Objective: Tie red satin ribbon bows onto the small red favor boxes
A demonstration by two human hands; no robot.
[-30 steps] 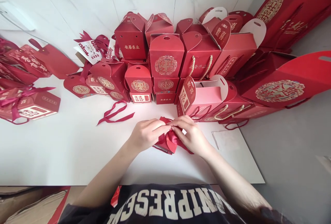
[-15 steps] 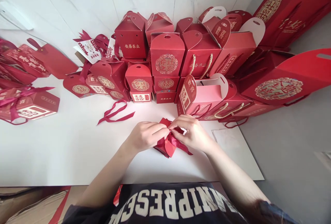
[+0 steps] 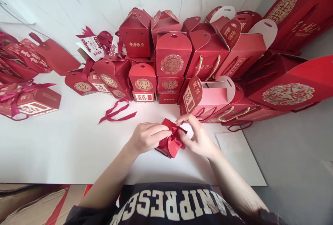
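A small red gift box [image 3: 172, 151] stands on the white table in front of me, its pointed flaps folded in at the top. Dark red satin ribbon [image 3: 174, 135] is looped over those flaps, gathered at the middle. My left hand [image 3: 149, 136] pinches the ribbon from the left, fingertips closed at its centre. On the right side, my right hand [image 3: 197, 136] has thumb and forefinger apart around the ribbon and box edge; its thumb is close to the ribbon, and I cannot tell whether it touches.
A loose ribbon [image 3: 117, 113] lies left of the box. Behind stand stacked red gift boxes [image 3: 171, 55] with gold print and rope handles. A ribbon-tied box [image 3: 41, 100] sits at the left. A pale flat sheet [image 3: 229, 141] lies near the table's right edge, beside a grey wall.
My right hand has opened from a pinch at the ribbon's centre and drawn slightly right. My left hand keeps its pinch. The view has shifted a little.
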